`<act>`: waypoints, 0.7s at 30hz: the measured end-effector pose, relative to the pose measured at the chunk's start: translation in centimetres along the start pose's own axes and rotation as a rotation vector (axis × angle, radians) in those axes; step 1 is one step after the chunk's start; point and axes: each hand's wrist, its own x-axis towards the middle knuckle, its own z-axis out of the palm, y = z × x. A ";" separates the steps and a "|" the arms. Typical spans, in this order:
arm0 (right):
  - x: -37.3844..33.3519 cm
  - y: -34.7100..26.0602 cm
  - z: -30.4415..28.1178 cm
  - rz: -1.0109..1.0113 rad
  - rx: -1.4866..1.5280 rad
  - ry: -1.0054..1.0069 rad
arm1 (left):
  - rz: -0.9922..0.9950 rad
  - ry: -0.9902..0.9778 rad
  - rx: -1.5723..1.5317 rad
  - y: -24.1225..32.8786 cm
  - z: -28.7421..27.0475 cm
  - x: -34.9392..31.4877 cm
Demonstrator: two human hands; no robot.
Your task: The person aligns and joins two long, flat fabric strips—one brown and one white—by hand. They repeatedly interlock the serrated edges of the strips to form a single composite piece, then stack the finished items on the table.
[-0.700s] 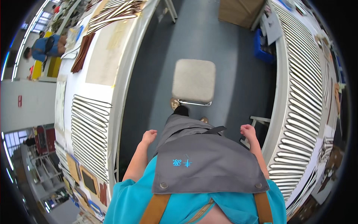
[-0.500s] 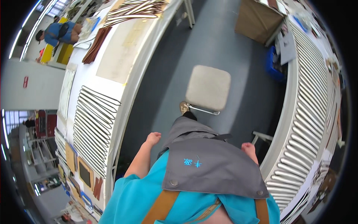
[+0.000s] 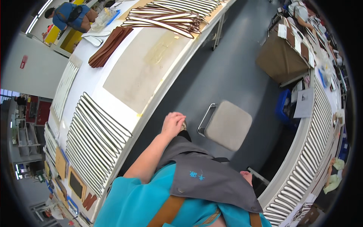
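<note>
We take the grey stool (image 3: pixel 230 125) as our landmark. Our left hand (image 3: pixel 173 124) hangs to the left of the stool, apart from it. Its fingers are only loosely bent, not closed into a fist, and we see nothing held in them. Our right hand (image 3: pixel 247 177) is nearer to our body than the stool and slightly to its right; the apron (image 3: pixel 217 178) hides a part of it, so we cannot tell how far its fingers are closed, nor if something is inside.

The dark-edged strips (image 3: pixel 96 140) lie side by side on the left table (image 3: pixel 90 84), further left of the stool than our left hand (both hands are well apart from them). To the upper left of the stool, we see a bundle of brown strips (image 3: pixel 107 49). To the right of the stool, a long row of pale strips (image 3: pixel 302 162) lies on the right table (image 3: pixel 300 134).

In our judgement, the step in hand is a passage between the two tables, not a work of the fingers. From here, a grip on any dark-edged strip would call for the left hand to go away from the stool, over the left table, with fingers spread enough to lift one strip without disturbing its neighbours.
</note>
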 end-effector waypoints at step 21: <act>9.1 -52.0 22.1 -0.458 -0.449 -0.474 | -0.898 0.073 -0.866 -12.2 -12.4 14.8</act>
